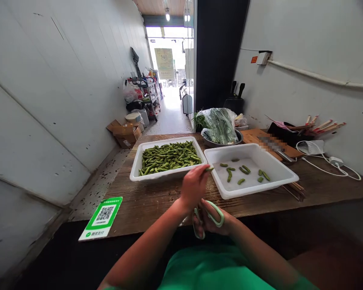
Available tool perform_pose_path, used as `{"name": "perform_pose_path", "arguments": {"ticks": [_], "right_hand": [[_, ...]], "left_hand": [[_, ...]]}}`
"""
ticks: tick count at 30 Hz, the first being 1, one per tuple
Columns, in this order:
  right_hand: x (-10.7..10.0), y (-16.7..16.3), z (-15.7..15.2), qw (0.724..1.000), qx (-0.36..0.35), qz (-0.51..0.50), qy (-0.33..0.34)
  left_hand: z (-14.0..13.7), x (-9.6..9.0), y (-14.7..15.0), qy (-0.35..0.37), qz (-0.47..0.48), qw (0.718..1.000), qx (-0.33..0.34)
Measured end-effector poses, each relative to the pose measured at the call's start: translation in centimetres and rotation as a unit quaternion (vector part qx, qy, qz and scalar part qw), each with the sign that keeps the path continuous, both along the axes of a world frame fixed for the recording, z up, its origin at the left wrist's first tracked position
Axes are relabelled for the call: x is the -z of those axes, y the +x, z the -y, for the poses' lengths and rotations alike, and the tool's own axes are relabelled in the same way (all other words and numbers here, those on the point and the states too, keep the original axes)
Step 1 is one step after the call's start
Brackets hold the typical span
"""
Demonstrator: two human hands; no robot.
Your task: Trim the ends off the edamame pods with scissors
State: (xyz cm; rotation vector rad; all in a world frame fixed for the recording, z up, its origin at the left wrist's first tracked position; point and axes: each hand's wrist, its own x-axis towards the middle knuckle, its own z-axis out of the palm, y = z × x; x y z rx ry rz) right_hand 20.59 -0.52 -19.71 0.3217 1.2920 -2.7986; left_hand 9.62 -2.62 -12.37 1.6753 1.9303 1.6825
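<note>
Between the fingertips of my left hand is a green edamame pod, held by the near left corner of the right-hand white tray. My right hand is closed on scissors with pale green handles, low at the table's front edge. The scissors' blades are hidden behind my left wrist. Several loose pods lie spread in that right-hand tray. To the left, another white tray holds a large heap of edamame pods.
A green QR-code card lies at the table's left front edge. Bagged leafy greens sit in a bowl behind the trays. Right of them are a cutting board, a blurred knife, bundled skewers and a white cable.
</note>
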Motion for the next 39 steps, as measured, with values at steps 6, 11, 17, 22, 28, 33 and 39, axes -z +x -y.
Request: {"name": "perform_pose_path", "arguments": {"ticks": [6,11,17,22,28,33,39], "right_hand": [[0.4,0.4,-0.7,1.0,-0.008,-0.008,-0.028],[-0.2,0.8,-0.9,1.0,0.005,0.015,-0.008],[0.1,0.4,-0.1,1.0,0.017,-0.003,0.022],[-1.0,0.6,-0.2,0.989,0.087,0.027,0.115],[-2.9,0.6,-0.4,0.972,0.096,0.054,0.209],[-3.4,0.4,-0.2,0.959,0.097,0.055,0.261],[-3.0,0.6,-0.5,0.937,0.113,0.056,0.326]], "left_hand": [[-3.3,-1.7,-0.6,-0.065,-0.244,0.967,0.033],[0.4,-1.8,-7.5,-0.216,-0.224,0.901,-0.304],[1.1,-1.5,-12.7,-0.268,-0.156,0.928,-0.205],[2.0,-1.6,-10.4,-0.131,-0.043,0.983,-0.118],[4.4,0.3,-6.6,-0.223,0.102,0.969,0.006],[4.7,1.2,-6.4,-0.239,0.164,0.957,0.032],[5.0,0.7,-6.1,-0.236,0.192,0.952,0.039]]}}
